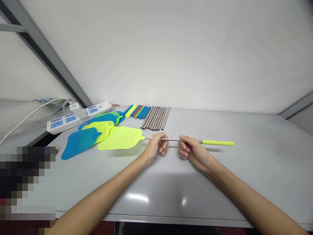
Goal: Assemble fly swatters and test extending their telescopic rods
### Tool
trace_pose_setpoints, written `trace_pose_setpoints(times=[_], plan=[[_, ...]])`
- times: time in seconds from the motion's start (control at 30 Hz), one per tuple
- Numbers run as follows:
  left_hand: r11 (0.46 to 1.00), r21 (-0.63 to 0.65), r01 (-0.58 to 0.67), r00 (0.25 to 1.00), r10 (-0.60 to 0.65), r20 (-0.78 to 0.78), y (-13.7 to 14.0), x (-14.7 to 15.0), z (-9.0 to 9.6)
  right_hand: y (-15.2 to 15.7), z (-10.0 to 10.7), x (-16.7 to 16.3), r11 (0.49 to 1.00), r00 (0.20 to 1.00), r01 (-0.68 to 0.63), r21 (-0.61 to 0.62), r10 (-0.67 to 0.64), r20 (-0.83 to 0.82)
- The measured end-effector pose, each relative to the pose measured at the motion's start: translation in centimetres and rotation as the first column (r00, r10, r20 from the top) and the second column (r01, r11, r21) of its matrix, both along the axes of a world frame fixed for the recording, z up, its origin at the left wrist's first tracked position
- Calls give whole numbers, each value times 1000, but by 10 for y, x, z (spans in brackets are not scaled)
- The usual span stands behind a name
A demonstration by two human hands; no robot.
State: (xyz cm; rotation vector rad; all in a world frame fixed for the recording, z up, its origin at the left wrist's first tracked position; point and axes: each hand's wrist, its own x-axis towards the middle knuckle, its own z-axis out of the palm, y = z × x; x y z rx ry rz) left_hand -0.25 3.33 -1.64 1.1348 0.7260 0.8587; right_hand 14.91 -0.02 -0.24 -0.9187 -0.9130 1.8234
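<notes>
The grey table is the largest thing, but its right side is cut off, and at the near left a patch of coloured squares covers what is there. Both forearms are cut off at the near side. The yellow-green fly swatter is held level above the table, in the middle, with its shadow below. Its wide mesh head is on the left, the thin silver shaft is between, and the smooth grip is on the right; the hands hide two parts of the shaft. Behind the head is a pile of blue and yellow-green swatter heads, so overlapped that I cannot count them. A clear plastic bag at the far left is cut off, and its contents are hard to make out. Beside the pile is a white power strip. The left hand and the right hand, well curled, each pinch the shaft, slightly apart. Farther away lie metal tubes and, smaller, coloured grips.
</notes>
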Motion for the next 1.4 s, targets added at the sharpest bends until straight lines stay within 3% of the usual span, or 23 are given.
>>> trace_pose_setpoints(times=[0.47,0.87,1.07,1.4], plan=[[1000,26,9,999,-9,-36,1,-1,1,0,1,0,1000,1000,9,2,-9,1],[991,97,96,964,-69,-255,-9,5,7,-7,-1,-12,994,995,-97,45,96,25],[985,-43,166,979,-170,-111,-11,7,17,-8,3,-12,998,998,-65,0,65,2],[974,-153,165,983,-175,-56,-8,3,37,-5,19,-4,999,1000,3,-42,-3,9]])
